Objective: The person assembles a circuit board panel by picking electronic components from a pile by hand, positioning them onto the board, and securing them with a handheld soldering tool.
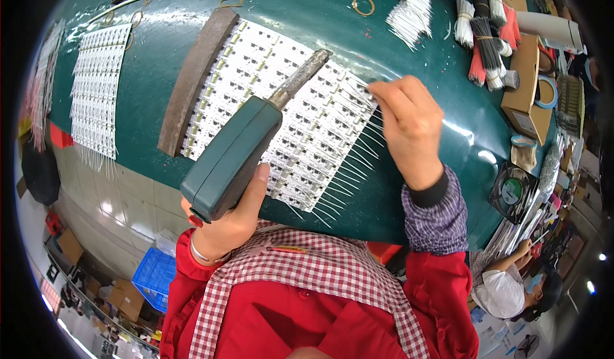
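Observation:
A dark green gun-shaped tool with a long, stained metal barrel is in my left hand, fingers wrapped round its underside. Its barrel slants up and right over a white panel of small circuit boards. Thin white wires stick out along the panel's right edge in a row. At the panel's upper right corner, my right hand pinches at the end of a white wire, its thumb and forefinger together. The tool's tip is a little left of those fingertips. A brown bar lies along the panel's left edge.
Another wired panel lies at the left of the green table. Bundles of white wire and black and red wire stand far right, near a cardboard box. A small fan is at the right edge. A co-worker sits at lower right.

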Tool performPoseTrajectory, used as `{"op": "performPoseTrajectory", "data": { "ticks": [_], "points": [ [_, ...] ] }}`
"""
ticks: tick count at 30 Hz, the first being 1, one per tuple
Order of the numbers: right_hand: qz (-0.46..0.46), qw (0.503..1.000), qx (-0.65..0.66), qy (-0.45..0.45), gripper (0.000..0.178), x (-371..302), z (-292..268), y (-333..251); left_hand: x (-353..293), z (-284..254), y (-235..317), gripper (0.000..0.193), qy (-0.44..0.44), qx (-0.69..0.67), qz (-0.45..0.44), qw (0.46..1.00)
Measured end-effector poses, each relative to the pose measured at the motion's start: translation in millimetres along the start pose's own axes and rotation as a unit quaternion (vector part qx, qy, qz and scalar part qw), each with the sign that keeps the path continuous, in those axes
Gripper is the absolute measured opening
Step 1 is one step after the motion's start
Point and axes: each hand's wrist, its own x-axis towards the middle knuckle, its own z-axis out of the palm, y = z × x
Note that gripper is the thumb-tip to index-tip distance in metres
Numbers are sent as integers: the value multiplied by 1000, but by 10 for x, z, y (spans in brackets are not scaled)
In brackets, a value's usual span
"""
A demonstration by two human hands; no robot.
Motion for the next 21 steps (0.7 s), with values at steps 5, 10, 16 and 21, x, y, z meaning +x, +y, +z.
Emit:
{"op": "performPoseTrajectory", "data": {
  "ticks": [5,10,16,21],
  "points": [
    [11,1000,13,-4,24,149,-255,-143,-31,-62,-76,18,21,-10,-17,1000],
    [-36,997,59,33,22,379,125,-115,58,-77,-45,18,11,-69,-73,995],
    [-25,997,76,21,20,319,340,-33,54,-85,-132,22,-18,41,43,998],
    [-33,997,64,24,21,316,384,-35,60,-64,-168,22,-38,97,91,990]
  ]
}}
